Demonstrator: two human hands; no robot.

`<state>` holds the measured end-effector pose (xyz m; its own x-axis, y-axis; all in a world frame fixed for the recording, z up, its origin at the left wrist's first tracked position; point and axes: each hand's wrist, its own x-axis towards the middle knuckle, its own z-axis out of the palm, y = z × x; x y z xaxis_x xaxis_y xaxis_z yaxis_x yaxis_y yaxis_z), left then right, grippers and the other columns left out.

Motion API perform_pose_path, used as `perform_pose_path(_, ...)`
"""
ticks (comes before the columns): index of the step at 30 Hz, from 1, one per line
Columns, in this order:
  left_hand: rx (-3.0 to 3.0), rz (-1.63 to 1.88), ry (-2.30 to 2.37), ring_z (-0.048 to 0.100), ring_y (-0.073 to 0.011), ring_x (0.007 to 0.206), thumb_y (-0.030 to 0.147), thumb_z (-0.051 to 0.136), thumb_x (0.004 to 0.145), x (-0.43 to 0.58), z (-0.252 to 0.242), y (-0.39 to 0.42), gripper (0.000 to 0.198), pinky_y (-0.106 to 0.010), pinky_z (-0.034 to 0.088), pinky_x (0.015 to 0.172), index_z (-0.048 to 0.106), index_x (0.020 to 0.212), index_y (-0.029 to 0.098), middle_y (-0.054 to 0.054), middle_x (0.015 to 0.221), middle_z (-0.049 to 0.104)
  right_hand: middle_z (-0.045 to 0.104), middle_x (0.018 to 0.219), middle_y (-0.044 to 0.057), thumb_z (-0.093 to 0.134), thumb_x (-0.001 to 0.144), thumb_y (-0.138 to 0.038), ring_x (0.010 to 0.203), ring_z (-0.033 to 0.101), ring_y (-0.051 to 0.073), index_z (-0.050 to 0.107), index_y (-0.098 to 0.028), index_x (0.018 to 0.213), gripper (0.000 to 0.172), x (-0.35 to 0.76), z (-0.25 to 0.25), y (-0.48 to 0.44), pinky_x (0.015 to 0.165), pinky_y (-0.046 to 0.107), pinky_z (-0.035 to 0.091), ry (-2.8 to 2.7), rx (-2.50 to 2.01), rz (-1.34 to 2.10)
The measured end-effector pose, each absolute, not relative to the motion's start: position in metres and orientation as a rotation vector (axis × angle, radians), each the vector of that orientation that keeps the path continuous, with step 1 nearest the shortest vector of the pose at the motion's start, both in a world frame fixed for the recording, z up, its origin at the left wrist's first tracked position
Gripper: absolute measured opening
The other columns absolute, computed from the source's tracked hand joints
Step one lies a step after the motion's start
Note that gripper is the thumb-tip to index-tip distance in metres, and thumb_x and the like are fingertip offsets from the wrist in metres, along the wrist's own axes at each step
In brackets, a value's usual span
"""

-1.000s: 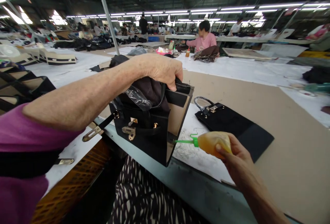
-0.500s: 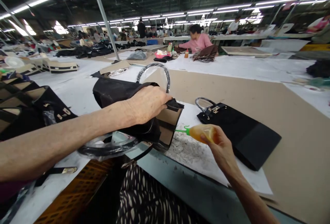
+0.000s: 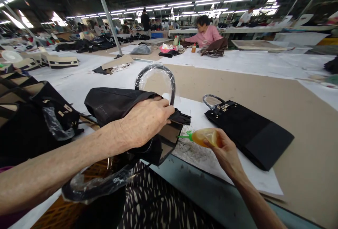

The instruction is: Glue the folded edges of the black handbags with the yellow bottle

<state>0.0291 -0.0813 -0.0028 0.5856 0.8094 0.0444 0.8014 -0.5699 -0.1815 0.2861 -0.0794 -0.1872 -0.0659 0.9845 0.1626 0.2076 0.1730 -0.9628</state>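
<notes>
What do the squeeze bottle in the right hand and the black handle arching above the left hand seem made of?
Squeeze bottle: probably plastic, translucent and smooth, since amber contents show through. Black handle: possibly leather or imitation leather, but clear, glossy film with bright wrinkles covers it, so I can't be sure.

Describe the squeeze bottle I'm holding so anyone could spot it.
Find the large, flat tan sheet. Near its front edge, the right hand holds a translucent amber plastic squeeze bottle. Its green nozzle separates it from the red-tipped orange bottle beyond.
</notes>
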Motion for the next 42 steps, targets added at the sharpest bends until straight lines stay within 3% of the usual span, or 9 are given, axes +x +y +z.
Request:
perform_pose_path(6, -2.618, 0.04, -1.313, 0.057, -0.0204, 0.085, 0.018, 0.049, 0.086, 0.027, -0.012, -0.099, 0.01, -0.032, 0.047, 0.072, 0.058, 0.09, 0.017, -0.006, 0.092, 0.061, 0.062, 0.094, 0.004, 0.072, 0.078, -0.046, 0.086, 0.058, 0.026, 0.056, -0.02, 0.105, 0.041, 0.291, -0.192, -0.086, 0.078, 0.034, 0.046, -1.45, -1.216, 1.112)
perform_pose_path(13, -2.637, 0.024, -1.37, 0.056, -0.0208, 0.098, 0.008, 0.051, 0.076, 0.02, -0.022, -0.118, 0.03, -0.031, 0.049, 0.079, 0.057, 0.103, 0.021, -0.008, 0.11, 0.061, 0.063, 0.095, 0.005, 0.074, 0.073, -0.051, 0.089, 0.058, 0.028, 0.056, -0.019, 0.102, 0.047, 0.286, -0.196, -0.089, 0.079, 0.035, 0.047, -1.337, -1.221, 1.214)
perform_pose_path(23, -2.672, 0.148, -1.322, 0.056, -0.0233, 0.099, 0.007, 0.054, 0.07, 0.023, -0.024, -0.133, 0.036, -0.031, 0.05, 0.076, 0.056, 0.105, 0.016, -0.013, 0.114, 0.06, 0.063, 0.095, 0.004, 0.075, 0.075, -0.044, 0.092, 0.059, 0.028, 0.058, -0.019, 0.099, 0.038, 0.284, -0.201, -0.1, 0.078, 0.034, 0.05, -1.164, -1.198, 1.4)
perform_pose_path(35, -2.639, 0.066, -1.263, 0.056, -0.0222, 0.096, 0.007, 0.052, 0.074, 0.02, -0.03, -0.135, 0.031, -0.03, 0.051, 0.076, 0.056, 0.104, 0.013, -0.012, 0.112, 0.06, 0.063, 0.099, 0.006, 0.077, 0.073, -0.042, 0.095, 0.058, 0.03, 0.058, -0.019, 0.102, 0.042, 0.282, -0.206, -0.106, 0.082, 0.037, 0.049, -1.078, -1.215, 1.482)
perform_pose_path(42, -2.591, -0.05, -1.183, 0.056, -0.0206, 0.093, 0.008, 0.05, 0.08, 0.018, -0.035, -0.133, 0.025, -0.031, 0.052, 0.075, 0.056, 0.104, 0.011, -0.011, 0.108, 0.06, 0.063, 0.093, 0.004, 0.077, 0.074, -0.042, 0.087, 0.058, 0.024, 0.059, -0.019, 0.099, 0.038, 0.279, -0.19, -0.116, 0.075, 0.029, 0.047, -1.098, -1.165, 1.551)
